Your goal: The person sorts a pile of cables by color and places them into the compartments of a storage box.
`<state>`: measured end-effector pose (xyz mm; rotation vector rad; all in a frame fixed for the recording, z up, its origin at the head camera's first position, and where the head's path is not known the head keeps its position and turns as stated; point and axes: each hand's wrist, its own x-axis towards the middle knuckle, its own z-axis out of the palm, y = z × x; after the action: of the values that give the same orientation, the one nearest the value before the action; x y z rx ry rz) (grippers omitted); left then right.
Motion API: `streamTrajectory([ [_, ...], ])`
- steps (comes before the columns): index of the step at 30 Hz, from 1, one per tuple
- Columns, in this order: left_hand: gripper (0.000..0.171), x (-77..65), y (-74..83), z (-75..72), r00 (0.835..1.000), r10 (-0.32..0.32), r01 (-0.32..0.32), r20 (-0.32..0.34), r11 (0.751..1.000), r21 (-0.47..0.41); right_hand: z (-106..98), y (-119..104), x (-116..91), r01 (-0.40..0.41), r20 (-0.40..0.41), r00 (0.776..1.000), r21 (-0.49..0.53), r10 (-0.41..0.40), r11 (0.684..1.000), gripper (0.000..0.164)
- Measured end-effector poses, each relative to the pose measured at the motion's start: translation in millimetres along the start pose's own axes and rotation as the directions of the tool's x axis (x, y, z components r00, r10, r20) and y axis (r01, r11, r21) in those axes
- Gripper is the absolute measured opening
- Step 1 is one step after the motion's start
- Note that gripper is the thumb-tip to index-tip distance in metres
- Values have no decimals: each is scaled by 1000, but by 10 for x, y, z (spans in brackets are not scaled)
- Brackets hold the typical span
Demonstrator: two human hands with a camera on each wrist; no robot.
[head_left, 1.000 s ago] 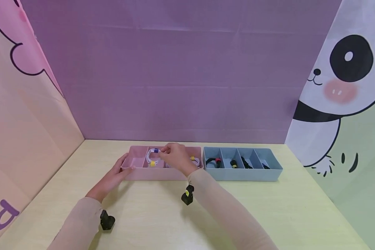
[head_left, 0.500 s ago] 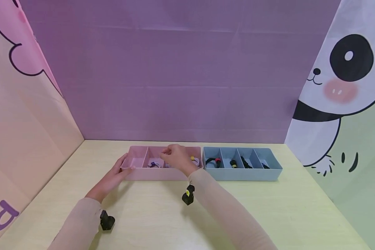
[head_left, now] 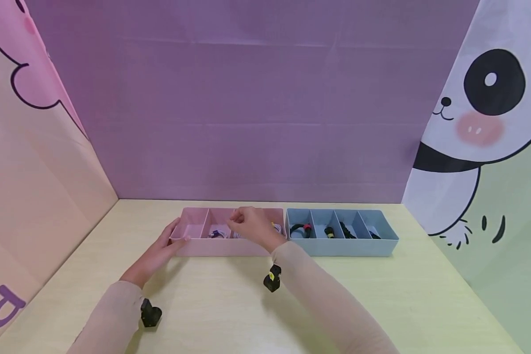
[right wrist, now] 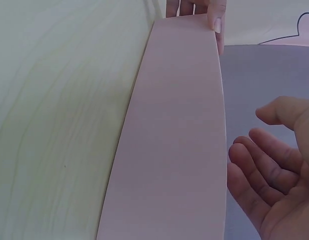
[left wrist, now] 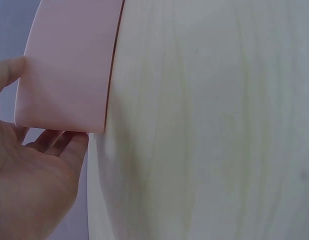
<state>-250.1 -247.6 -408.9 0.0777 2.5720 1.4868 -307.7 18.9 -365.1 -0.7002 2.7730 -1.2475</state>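
Note:
The pink divided box (head_left: 223, 248) stands at the back of the table. My left hand (head_left: 157, 251) grips its left end, with the thumb at the front rim and the fingers against the end wall, as the left wrist view also shows. Over the box's middle hovers my right hand (head_left: 255, 227); the right wrist view has its fingers (right wrist: 254, 170) loosely bent and nothing between them. A coiled white cable (head_left: 218, 234) with a dark blue tie lies in the second compartment from the left. More white cable coils (head_left: 276, 227) lie further right, partly hidden by the right hand and forearm.
A blue divided box (head_left: 349, 247) stands close against the pink box's right end. Black cables (head_left: 302, 228) with red or yellow ties lie in its compartments. Behind rises a purple backdrop (head_left: 256, 123), with printed panels at both sides.
The right hand has let go of the white cable coil, which dropped into the pink box's second compartment. The right hand then shifted slightly rightward; the left hand keeps its grip.

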Motion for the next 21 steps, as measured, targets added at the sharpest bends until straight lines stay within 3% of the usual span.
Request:
streamTrajectory([
  [21,91,-1,5,-6,1000,19,-19,-2,1000,0,-116,66,-168,92,38,995,-137,-88,986,18],
])
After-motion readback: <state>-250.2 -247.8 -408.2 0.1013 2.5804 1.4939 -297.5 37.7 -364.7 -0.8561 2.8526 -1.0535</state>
